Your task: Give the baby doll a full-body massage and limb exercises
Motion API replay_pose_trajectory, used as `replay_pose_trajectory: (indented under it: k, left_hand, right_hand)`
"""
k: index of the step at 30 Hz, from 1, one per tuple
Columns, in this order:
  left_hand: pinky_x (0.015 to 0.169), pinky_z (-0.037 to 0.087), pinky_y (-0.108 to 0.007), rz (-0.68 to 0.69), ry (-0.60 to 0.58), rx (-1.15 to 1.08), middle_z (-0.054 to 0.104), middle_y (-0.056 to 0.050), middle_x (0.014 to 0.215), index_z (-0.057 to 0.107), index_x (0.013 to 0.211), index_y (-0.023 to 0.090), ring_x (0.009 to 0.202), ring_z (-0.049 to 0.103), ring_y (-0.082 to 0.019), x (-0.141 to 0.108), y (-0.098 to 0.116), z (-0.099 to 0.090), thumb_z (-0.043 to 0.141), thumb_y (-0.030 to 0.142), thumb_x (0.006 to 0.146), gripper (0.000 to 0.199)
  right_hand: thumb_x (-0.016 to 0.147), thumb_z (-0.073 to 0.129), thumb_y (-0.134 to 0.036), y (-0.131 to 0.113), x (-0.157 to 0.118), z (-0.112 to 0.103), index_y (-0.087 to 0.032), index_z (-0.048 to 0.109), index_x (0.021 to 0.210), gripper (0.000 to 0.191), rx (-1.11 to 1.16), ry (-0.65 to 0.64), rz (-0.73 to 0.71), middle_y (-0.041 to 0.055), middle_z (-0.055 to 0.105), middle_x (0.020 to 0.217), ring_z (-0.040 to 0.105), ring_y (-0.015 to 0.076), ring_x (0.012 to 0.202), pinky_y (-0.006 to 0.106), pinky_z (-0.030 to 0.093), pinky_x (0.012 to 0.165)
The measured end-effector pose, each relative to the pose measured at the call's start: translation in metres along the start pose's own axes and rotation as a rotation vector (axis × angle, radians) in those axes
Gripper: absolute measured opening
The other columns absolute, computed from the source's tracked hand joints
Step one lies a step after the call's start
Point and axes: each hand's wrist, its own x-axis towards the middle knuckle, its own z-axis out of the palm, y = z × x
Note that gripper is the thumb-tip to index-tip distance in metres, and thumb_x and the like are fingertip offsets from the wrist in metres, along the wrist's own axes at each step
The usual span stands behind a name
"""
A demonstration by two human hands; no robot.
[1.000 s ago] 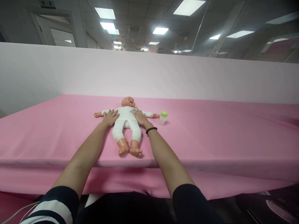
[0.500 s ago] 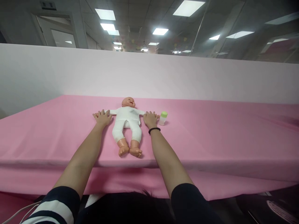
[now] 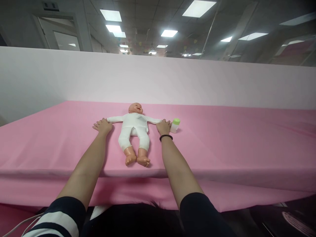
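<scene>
Doll [image 3: 134, 121], its arms [image 3: 153, 120] ending under left hand [image 3: 103, 126], fingers spread, and right hand [image 3: 163, 126], grip unclear; presumably held wide.

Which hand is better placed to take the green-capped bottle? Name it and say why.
The right hand, I'd judge: it rests next to the bottle, perhaps touching it. The left hand is across the doll from the bottle, at the end of an outstretched sleeve.
</scene>
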Motion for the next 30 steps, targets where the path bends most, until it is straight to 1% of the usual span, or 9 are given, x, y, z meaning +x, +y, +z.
replay_pose_trajectory:
  k: [5,10,12,15,17,20,22,25,30]
  left_hand:
    - [0.111,0.023,-0.075,0.000,0.082,-0.135,0.057,-0.028,0.133,0.060,0.122,0.017,0.133,0.048,-0.047,0.007,-0.004,0.002,0.062,0.035,0.080,0.045]
    - [0.098,0.053,-0.050,-0.094,0.106,-0.553,0.050,-0.020,0.138,0.053,0.129,0.021,0.117,0.062,-0.032,0.015,-0.007,-0.001,0.062,0.023,0.078,0.052]
    - [0.094,0.056,-0.042,-0.155,0.112,-0.775,0.052,-0.017,0.135,0.048,0.134,0.021,0.115,0.063,-0.026,0.020,-0.007,-0.001,0.061,0.016,0.077,0.058]
    - [0.094,0.057,-0.038,-0.259,0.090,-0.984,0.059,-0.013,0.127,0.041,0.138,0.021,0.115,0.064,-0.023,0.028,-0.007,0.002,0.061,0.012,0.077,0.064]
    - [0.089,0.058,-0.039,-0.290,0.060,-1.031,0.063,-0.013,0.120,0.046,0.133,0.020,0.111,0.067,-0.024,0.033,-0.007,0.005,0.063,0.017,0.080,0.056]
    - [0.084,0.060,-0.039,-0.266,0.026,-1.080,0.067,-0.012,0.105,0.059,0.113,0.018,0.103,0.069,-0.025,0.036,-0.005,0.008,0.065,0.023,0.083,0.032]
    - [0.084,0.060,-0.039,-0.242,0.018,-1.115,0.067,-0.010,0.096,0.062,0.103,0.017,0.100,0.070,-0.025,0.036,-0.002,0.009,0.065,0.025,0.084,0.020]
    - [0.086,0.060,-0.036,-0.209,0.024,-1.162,0.066,-0.009,0.092,0.062,0.101,0.016,0.099,0.070,-0.022,0.033,0.004,0.010,0.064,0.023,0.086,0.017]
    - [0.088,0.058,-0.029,-0.169,0.026,-1.189,0.066,-0.007,0.102,0.057,0.108,0.017,0.096,0.070,-0.014,0.024,0.014,0.008,0.065,0.019,0.087,0.023]
  right_hand:
    - [0.085,0.053,-0.021,0.003,0.002,-0.001,-0.012,0.055,0.130,0.045,0.052,-0.011,0.035,0.0259,0.045,0.135,0.044,0.0407,0.128,0.051,0.041,0.102]
    - [0.086,0.050,-0.014,0.001,0.001,-0.004,-0.015,0.054,0.131,0.045,0.085,0.000,0.024,0.0236,0.048,0.131,0.050,0.0346,0.119,0.046,0.043,0.099]
    - [0.087,0.047,-0.012,0.000,0.001,-0.006,-0.018,0.053,0.134,0.048,0.133,0.013,0.026,0.0218,0.048,0.132,0.054,0.0312,0.114,0.043,0.043,0.099]
    - [0.085,0.045,-0.010,-0.004,0.003,-0.008,-0.021,0.052,0.137,0.054,0.298,0.061,-0.002,0.0177,0.045,0.143,0.057,0.0254,0.116,0.036,0.044,0.101]
    - [0.083,0.044,-0.010,-0.005,0.007,-0.007,-0.020,0.046,0.142,0.060,0.452,0.086,-0.001,0.0148,0.049,0.142,0.057,0.0215,0.121,0.031,0.044,0.102]
    - [0.084,0.046,-0.016,-0.005,0.015,-0.003,-0.015,0.034,0.148,0.065,0.677,0.121,0.142,0.0123,0.060,0.130,0.061,0.0189,0.117,0.028,0.047,0.099]
    - [0.085,0.048,-0.025,-0.002,0.019,-0.001,-0.013,0.041,0.141,0.058,0.754,0.132,0.235,0.0118,0.064,0.120,0.065,0.0202,0.106,0.029,0.051,0.091]
    - [0.088,0.048,-0.035,0.001,0.021,0.003,-0.013,0.057,0.115,0.036,0.797,0.117,0.264,0.0106,0.067,0.104,0.066,0.0208,0.090,0.030,0.055,0.079]
    - [0.092,0.048,-0.039,-0.001,0.024,0.009,-0.014,0.061,0.097,0.029,0.889,0.097,0.273,0.0085,0.069,0.093,0.067,0.0174,0.086,0.027,0.056,0.076]
